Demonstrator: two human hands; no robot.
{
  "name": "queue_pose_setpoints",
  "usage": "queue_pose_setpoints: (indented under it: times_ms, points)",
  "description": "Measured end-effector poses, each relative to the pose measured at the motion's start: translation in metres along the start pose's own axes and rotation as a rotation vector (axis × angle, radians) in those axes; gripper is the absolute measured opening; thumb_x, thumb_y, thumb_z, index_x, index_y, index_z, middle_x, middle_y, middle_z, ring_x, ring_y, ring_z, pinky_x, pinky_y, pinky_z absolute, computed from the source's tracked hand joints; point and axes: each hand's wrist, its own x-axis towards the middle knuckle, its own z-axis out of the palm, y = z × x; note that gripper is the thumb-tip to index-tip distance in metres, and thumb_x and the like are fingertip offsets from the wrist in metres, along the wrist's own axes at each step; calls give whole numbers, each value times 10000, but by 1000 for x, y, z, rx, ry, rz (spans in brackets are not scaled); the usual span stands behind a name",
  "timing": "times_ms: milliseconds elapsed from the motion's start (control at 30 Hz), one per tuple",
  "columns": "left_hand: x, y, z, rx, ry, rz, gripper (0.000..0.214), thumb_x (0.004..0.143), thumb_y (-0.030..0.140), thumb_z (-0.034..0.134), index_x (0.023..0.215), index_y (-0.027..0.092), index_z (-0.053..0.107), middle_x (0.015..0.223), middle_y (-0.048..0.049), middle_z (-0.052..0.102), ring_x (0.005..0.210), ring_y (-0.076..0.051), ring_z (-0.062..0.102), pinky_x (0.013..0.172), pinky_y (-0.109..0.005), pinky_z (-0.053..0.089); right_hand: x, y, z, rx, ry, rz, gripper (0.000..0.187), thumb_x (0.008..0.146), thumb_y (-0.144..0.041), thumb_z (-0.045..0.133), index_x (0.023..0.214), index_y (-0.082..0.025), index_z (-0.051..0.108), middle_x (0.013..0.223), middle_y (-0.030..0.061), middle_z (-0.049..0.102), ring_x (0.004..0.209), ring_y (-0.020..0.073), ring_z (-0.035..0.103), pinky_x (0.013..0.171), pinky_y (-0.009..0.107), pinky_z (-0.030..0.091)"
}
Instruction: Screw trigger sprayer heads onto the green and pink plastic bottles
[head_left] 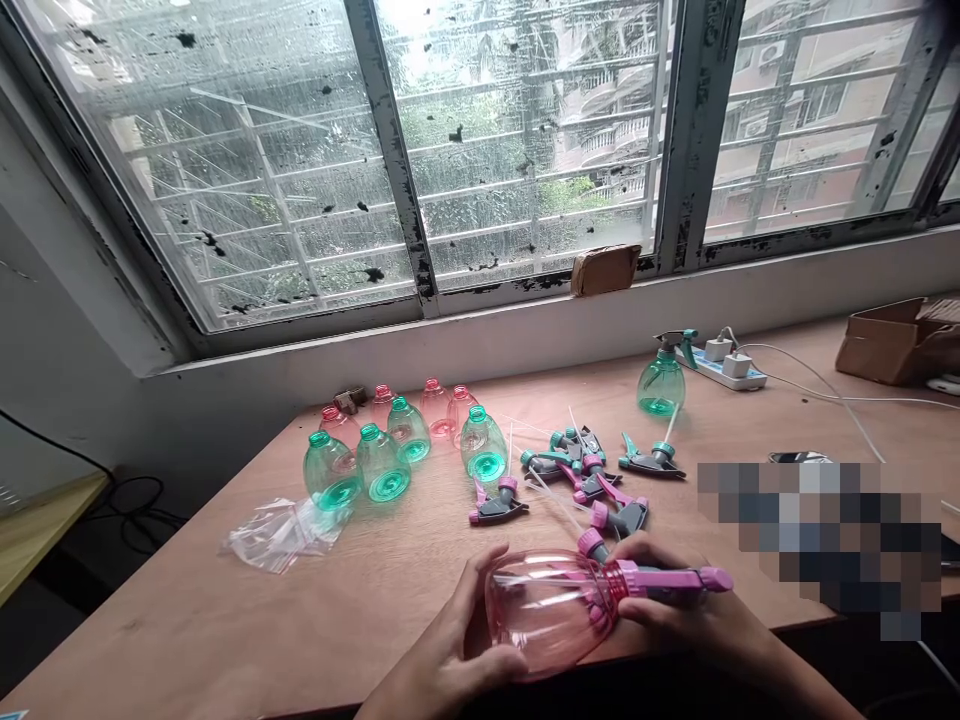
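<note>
note transparent pink bottle (544, 610) with pink-and-grey sprayer (671, 581); lies sideways, gripped between left hand (459, 645) at base and right hand (697, 622) at sprayer.

You are in a plain room resembling a small workroom: a brown wooden surface (180, 610) bears translucent green and pink plastic bottles (384, 470), grey-and-coloured plastic spray heads (499, 506) and a white power strip (724, 370), beneath wide grey-framed windows (517, 130).

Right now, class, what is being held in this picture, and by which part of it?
A pink spray bottle, held sideways: the left grip cups its base end; the right grip holds its spray head near the neck.
</note>
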Motion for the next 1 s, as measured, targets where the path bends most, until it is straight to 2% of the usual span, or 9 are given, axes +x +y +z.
queue_pose_setpoints:
  times_ms: [133, 267, 367, 467, 600, 767, 867, 1000]
  points:
    - [1, -8, 1, 63, 8, 81, 970, 816, 359, 842, 1581, 280, 251, 1677, -90, 294, 1557, -308, 251, 1296, -446, 169, -1, 2, 0, 9, 8, 29, 250, 785, -415, 792, 947, -242, 712, 831, -6, 715, 726, 212, 657, 599, 272, 529]
    - [1, -13, -2, 69, -9, 74, 1027, 796, 470, 851, 1598, 307, 231, 1693, -82, 267, 1568, -332, 212, 1298, -478, 152, -1, -2, 1, 8, 15, 3, 240, 771, -410, 804, 920, -238, 729, 848, 2, 732, 748, 221, 669, 660, 287, 548]
    - [1, -11, -5, 40, -1, 67, 898, 888, 655, 658, 1601, 284, 259, 1705, -91, 243, 1575, -349, 182, 1295, -512, 133, 0, -6, 1, 19, -6, 2, 226, 770, -390, 812, 911, -235, 730, 834, -4, 730, 759, 221, 670, 686, 288, 548]
    - [1, -7, -5, 49, 38, 48, 815, 945, 705, 504, 1596, 268, 282, 1706, -88, 247, 1578, -339, 175, 1294, -517, 128, 1, -8, 1, 21, -44, -29, 214, 786, -376, 809, 919, -229, 728, 875, 6, 738, 818, 229, 675, 729, 293, 544]
    - [-1, -3, -2, 65, 40, -20, 825, 935, 592, 637, 1602, 285, 262, 1706, -59, 262, 1583, -315, 168, 1302, -490, 128, 1, -8, -1, 72, -57, 1, 239, 778, -389, 817, 926, -230, 717, 867, -3, 717, 803, 218, 663, 724, 282, 532]
    - [-1, -4, 1, 76, 67, -10, 995, 814, 420, 834, 1604, 273, 247, 1699, -69, 273, 1572, -326, 205, 1310, -477, 130, 0, -7, -2, 88, -45, 77, 261, 773, -413, 803, 927, -233, 693, 826, -12, 686, 773, 218, 650, 692, 274, 530]
    - [0, -5, 1, 76, 58, 8, 1016, 777, 397, 866, 1594, 265, 276, 1687, -81, 299, 1557, -345, 244, 1305, -480, 160, 0, -8, -1, 90, -39, 66, 259, 773, -422, 803, 930, -241, 705, 886, -4, 708, 820, 226, 670, 727, 271, 544]
    - [-2, -5, 0, 86, 58, -18, 998, 810, 437, 837, 1604, 277, 253, 1692, -78, 290, 1558, -348, 243, 1300, -497, 163, 1, -9, 1, 73, -27, 25, 228, 780, -427, 789, 883, -239, 710, 932, 10, 730, 871, 242, 690, 788, 286, 560]
